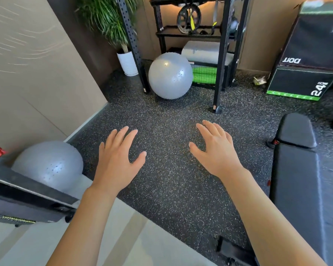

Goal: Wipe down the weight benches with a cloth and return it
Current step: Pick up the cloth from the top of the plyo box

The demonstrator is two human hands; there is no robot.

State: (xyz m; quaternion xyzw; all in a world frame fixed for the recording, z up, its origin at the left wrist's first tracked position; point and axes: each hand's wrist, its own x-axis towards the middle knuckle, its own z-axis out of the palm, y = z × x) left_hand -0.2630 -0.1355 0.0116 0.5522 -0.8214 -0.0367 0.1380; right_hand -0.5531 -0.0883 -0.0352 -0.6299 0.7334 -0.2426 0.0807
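Weight bench [296,169] at right — black pad bare, left hand [117,158] and right hand [215,150] splayed, empty, over speckled floor [171,116]

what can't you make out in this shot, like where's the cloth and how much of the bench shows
Head view, the only one:
- Cloth: none visible; both the left hand and right hand are open and hold nothing.
- Weight bench: cut off by the right and bottom edges; the right forearm covers its near part.
- Rack: top cut off by the frame; items on its shelves are too small and dim to name.
- Left wall: blurred.
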